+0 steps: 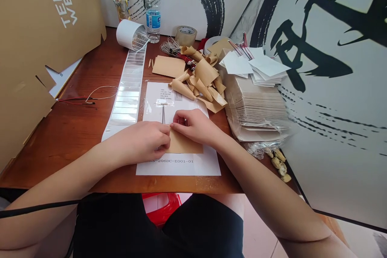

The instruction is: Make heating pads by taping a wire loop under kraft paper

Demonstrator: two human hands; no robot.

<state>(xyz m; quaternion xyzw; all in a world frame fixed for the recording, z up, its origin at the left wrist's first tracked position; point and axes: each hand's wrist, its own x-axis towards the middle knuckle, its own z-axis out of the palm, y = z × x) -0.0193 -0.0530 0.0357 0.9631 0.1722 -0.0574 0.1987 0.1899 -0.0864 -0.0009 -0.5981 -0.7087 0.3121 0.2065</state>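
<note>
A brown paper card (188, 144) lies over a white printed sheet (181, 168) near the table's front edge. My left hand (145, 139) is closed at the card's left edge, its fingers curled and partly hidden. At the card's top edge, my right hand (195, 125) is closed, with thumb and forefinger pinching close to the left fingertips. Just above the left fingers, a thin metal pointed tool (163, 115), like tweezers, points away from me toward a small clear strip; whether a hand touches it, I cannot tell.
A label strip (128, 92) unrolls from its roll (128, 34) at left. Curled brown paper pieces (205, 73) pile up behind. A bagged card stack (256, 105) with white tags (254, 64) stands right. Bottles (153, 8), tape (186, 35), a large carton (48, 48) and wires (81, 98) surround.
</note>
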